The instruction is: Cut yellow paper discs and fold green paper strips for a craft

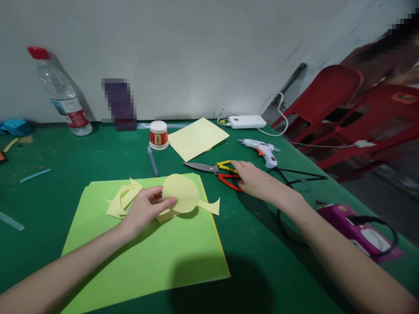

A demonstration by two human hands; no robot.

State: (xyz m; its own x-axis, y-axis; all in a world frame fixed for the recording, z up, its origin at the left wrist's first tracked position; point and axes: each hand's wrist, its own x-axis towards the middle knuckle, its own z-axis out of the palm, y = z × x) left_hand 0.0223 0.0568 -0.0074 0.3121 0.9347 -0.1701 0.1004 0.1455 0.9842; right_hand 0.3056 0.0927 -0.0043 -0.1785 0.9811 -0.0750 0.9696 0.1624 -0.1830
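Pinched between the thumb and fingers of my left hand is a pale yellow paper circle. It is held over a stack of light green paper sheets. Yellow paper scraps with curved cut edges lie on that stack, partly under my hand and the circle. Off to the right, my right hand is closed on the handles of the scissors, which have one yellow and one red handle. The blades lie low over the table and point left; the fingertips are partly hidden.
Behind the hands are a grey marker, a red and white paper cup and a yellow sheet. A glue gun with a black cord, a white power strip and a purple box lie right. A bottle stands back left.
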